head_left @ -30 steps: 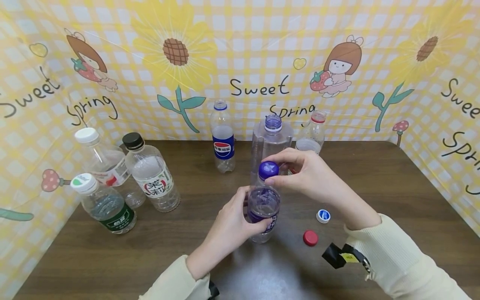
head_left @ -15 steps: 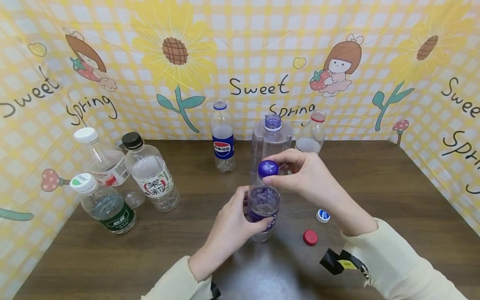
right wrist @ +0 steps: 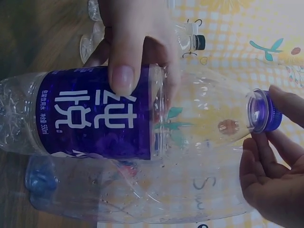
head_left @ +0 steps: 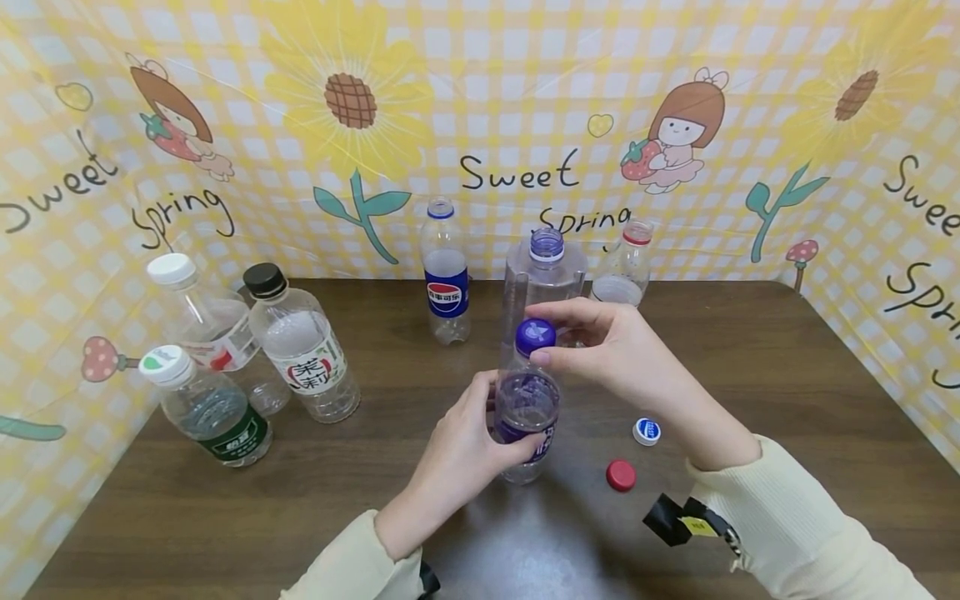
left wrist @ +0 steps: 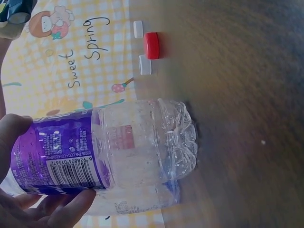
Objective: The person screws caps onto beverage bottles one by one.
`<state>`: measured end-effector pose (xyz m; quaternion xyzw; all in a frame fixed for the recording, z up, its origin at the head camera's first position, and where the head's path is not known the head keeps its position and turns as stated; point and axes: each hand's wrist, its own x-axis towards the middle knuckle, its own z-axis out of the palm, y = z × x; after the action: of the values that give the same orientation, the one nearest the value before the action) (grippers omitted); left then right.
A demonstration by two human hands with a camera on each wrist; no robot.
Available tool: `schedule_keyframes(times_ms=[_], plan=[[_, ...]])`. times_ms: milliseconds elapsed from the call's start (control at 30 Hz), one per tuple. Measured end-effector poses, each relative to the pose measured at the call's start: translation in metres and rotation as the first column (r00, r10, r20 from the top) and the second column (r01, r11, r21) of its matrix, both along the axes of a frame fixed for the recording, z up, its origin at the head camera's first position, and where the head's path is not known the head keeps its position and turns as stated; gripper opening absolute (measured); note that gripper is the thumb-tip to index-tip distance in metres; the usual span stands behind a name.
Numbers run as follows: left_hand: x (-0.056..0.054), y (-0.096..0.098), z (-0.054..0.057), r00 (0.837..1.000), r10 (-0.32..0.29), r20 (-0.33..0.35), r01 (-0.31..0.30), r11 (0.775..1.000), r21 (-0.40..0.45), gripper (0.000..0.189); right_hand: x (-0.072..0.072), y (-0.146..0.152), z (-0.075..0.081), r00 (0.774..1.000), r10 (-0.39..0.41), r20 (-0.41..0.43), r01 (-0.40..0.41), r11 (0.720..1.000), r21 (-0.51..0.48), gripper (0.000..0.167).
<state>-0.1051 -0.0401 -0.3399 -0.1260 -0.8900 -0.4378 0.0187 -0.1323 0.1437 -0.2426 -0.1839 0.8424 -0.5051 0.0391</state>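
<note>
Upright in front of me stands a clear water bottle with a purple label. My left hand grips it around the label, with the thumb across the front. A purple cap sits over the bottle's mouth; how tightly it is seated I cannot tell. Thumb and fingers of my right hand pinch this cap from the side. The left wrist view shows the label's barcode and the bottle's base on the table. A larger clear uncapped bottle stands just behind, partly hidden by the smaller bottle and my right hand.
A red cap and a blue-and-white cap lie right of the bottle. At the back are an uncapped Pepsi bottle and a red-ringed bottle. Three capped bottles, including a black-capped one, stand left on the wooden table.
The fingers of my right hand have shifted slightly around the purple cap, which sits a few pixels higher. My left hand and the bottle have stayed in place.
</note>
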Motion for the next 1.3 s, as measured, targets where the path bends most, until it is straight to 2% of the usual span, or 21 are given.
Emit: schedule_keyframes(times_ms=[300, 667, 833, 1100, 1300], plan=[[0.001, 0.002, 0.000, 1.000, 0.007, -0.011, -0.008, 1.000, -0.009, 0.068, 0.005, -0.003, 0.003, 0.997, -0.076, 0.025, 0.076, 0.997, 0.004, 0.036], [0.005, 0.003, 0.002, 0.999, 0.038, 0.001, -0.038, 0.999, 0.020, 0.068, 0.012, -0.008, 0.003, 0.989, -0.137, -0.050, 0.137, 0.991, -0.003, 0.032], [0.005, 0.003, 0.002, 0.999, 0.038, 0.011, -0.039, 0.999, 0.023, 0.069, 0.013, -0.007, 0.003, 0.989, -0.130, -0.069, 0.130, 0.991, 0.007, 0.032], [0.006, 0.001, 0.000, 0.999, 0.045, 0.023, -0.046, 0.998, 0.041, 0.070, 0.010, 0.004, -0.001, 0.994, -0.041, -0.105, 0.047, 0.998, 0.047, 0.038], [0.005, -0.002, -0.002, 0.997, 0.071, 0.010, -0.071, 0.997, 0.039, 0.070, 0.012, 0.017, 0.000, 0.991, -0.067, -0.114, 0.074, 0.995, 0.062, 0.033]])
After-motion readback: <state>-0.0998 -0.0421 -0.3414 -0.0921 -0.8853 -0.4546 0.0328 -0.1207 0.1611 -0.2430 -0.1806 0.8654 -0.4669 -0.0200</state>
